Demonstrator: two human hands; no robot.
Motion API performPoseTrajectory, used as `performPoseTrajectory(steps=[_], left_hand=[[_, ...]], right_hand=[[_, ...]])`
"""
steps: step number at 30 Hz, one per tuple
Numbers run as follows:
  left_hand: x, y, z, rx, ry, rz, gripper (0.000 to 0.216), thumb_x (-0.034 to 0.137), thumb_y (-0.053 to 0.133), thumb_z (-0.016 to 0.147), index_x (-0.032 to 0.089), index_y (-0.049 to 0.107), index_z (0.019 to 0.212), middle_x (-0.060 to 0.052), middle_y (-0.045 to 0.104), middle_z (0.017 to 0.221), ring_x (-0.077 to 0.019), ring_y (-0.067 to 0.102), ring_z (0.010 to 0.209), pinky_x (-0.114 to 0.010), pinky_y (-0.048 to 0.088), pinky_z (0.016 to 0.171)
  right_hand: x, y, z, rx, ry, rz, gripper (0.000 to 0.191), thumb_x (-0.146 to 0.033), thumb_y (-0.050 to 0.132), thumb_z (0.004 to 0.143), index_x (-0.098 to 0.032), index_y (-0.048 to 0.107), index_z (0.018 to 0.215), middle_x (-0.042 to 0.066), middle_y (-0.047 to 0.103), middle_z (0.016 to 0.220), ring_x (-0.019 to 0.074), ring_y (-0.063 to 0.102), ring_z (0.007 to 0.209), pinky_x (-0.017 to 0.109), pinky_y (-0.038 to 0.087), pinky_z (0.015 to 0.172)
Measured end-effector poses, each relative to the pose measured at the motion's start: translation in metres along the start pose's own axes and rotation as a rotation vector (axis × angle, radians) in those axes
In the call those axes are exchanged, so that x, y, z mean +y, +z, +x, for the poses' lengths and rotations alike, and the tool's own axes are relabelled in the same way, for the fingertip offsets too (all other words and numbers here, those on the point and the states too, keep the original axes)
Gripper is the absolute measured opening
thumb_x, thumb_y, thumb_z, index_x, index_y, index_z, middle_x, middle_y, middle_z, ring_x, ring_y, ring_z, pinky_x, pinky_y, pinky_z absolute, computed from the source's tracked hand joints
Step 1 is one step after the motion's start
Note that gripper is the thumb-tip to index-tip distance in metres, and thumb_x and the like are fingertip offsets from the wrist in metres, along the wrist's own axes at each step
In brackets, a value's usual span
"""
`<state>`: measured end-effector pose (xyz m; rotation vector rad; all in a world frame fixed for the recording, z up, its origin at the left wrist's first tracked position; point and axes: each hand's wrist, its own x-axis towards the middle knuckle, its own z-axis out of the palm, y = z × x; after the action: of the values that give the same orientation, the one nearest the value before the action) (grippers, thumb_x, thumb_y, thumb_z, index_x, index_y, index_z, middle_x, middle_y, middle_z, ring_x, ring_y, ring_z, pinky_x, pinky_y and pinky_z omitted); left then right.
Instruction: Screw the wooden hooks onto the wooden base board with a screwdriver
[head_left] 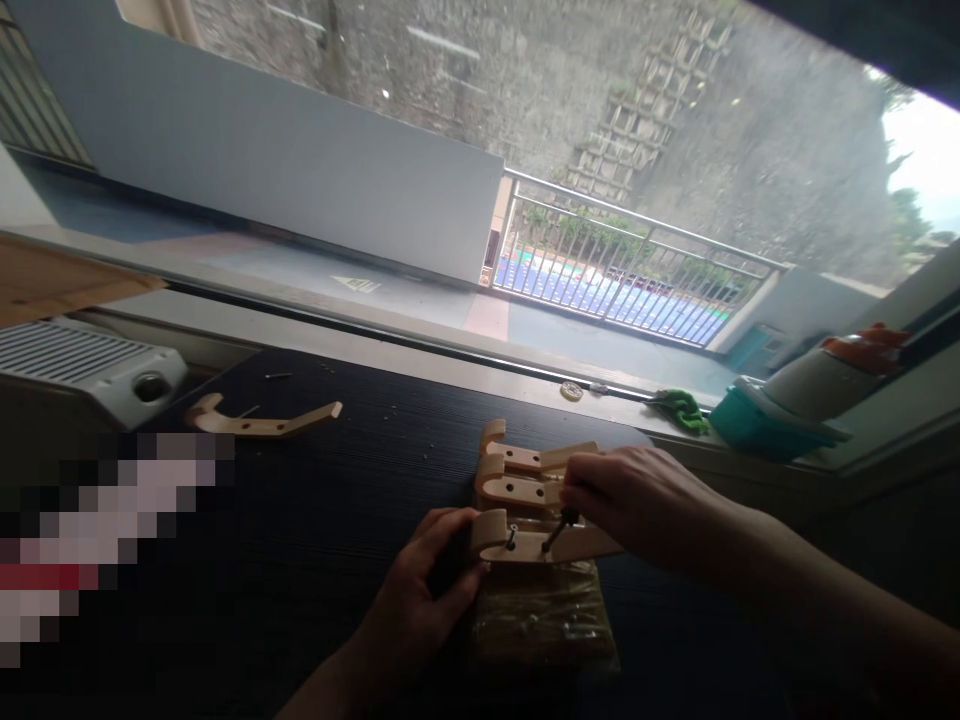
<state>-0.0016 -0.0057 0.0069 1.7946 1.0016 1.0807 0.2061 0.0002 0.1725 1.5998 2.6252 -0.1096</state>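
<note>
My right hand (622, 490) is closed round a screwdriver (559, 530); its handle is hidden in my fist. The dark shaft slants down to a hole in the nearest wooden hook (529, 543). In that hook's other hole a screw (513, 535) stands up, its head above the wood. My left hand (431, 570) grips the curved end of the same hook between thumb and fingers. Two more wooden hooks (525, 490) lie side by side beyond it, each with two dark holes. Under the hooks is a block (544, 620) wrapped in shiny clear plastic or tape.
Another wooden hook (262, 425) lies at the left of the dark table (360, 450), near a grey metal device (90, 365). On the sill are a tape roll (571, 391), a green cloth (686, 410) and a teal container (772, 425). Pixelation covers the lower left.
</note>
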Motion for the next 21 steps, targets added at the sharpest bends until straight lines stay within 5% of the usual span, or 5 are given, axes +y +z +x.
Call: performPoseTrajectory(steps=[5, 10, 15, 21], left_hand=[[0.002, 0.0, 0.0, 0.0, 0.003, -0.014, 0.032, 0.021, 0.057, 0.082, 0.025, 0.05, 0.113, -0.002, 0.057, 0.113, -0.018, 0.056, 0.105, -0.027, 0.045, 0.093], [0.003, -0.001, 0.0, -0.017, 0.001, -0.017, 0.032, 0.022, 0.056, 0.083, 0.025, 0.049, 0.114, -0.002, 0.057, 0.113, -0.0181, 0.057, 0.105, -0.027, 0.046, 0.091], [0.001, 0.0, -0.002, -0.002, -0.006, -0.004, 0.034, 0.022, 0.056, 0.082, 0.024, 0.049, 0.115, -0.003, 0.057, 0.114, -0.0191, 0.057, 0.106, -0.029, 0.046, 0.092], [0.0, 0.001, -0.001, 0.004, -0.003, -0.032, 0.033, 0.02, 0.057, 0.081, 0.023, 0.05, 0.114, -0.003, 0.056, 0.114, -0.0192, 0.055, 0.107, -0.03, 0.044, 0.094]], right_hand=[[-0.002, -0.001, -0.005, 0.013, 0.116, -0.028, 0.027, -0.03, 0.039, 0.092, -0.02, 0.055, 0.073, -0.001, 0.059, 0.064, 0.0121, 0.052, 0.056, 0.026, 0.023, 0.051], [-0.003, -0.02, -0.01, -0.092, -0.035, 0.049, 0.01, -0.024, 0.048, 0.087, -0.021, 0.054, 0.079, -0.003, 0.061, 0.073, 0.0112, 0.053, 0.06, 0.023, 0.028, 0.052], [-0.004, -0.018, -0.006, -0.074, -0.155, 0.054, 0.014, -0.015, 0.047, 0.086, -0.02, 0.055, 0.076, -0.001, 0.063, 0.079, 0.0129, 0.055, 0.068, 0.024, 0.032, 0.057], [-0.01, 0.0, 0.0, -0.003, 0.054, 0.017, 0.022, -0.024, 0.04, 0.091, -0.02, 0.054, 0.074, -0.001, 0.062, 0.069, 0.0139, 0.055, 0.062, 0.026, 0.03, 0.055]])
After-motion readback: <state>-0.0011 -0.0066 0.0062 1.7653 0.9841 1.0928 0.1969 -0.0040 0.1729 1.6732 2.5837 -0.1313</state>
